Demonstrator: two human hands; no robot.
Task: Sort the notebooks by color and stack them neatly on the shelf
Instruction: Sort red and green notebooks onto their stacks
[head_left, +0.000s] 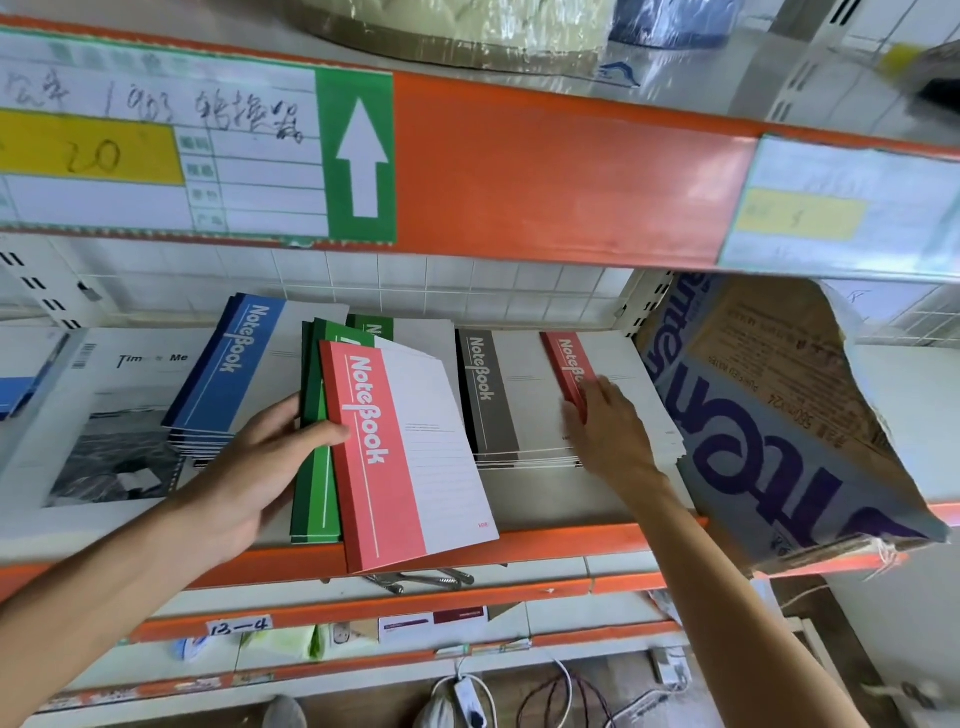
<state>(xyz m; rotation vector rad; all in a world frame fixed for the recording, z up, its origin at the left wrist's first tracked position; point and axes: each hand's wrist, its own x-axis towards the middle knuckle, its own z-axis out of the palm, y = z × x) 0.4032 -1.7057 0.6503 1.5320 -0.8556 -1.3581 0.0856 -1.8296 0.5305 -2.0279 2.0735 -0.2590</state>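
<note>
Orange-edged shelf (545, 540), tiled wall behind. Left hand (260, 467): grip closed on a red notebook (410, 457) and green notebooks (311, 478), thumb on the red cover. Right hand (602, 421): fingers extended, resting on the red stack (569, 364). Advice: lift the red notebook over the grey stack (488, 395), square it on the red stack. Cardboard box (779, 415) crowds the right; the front edge is close.

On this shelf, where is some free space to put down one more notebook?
Bare shelf shows in front of the grey stack, between the red notebook in the left hand and the right forearm. Behind it, the blue stack, green stack and cardboard box crowd everything.
</note>
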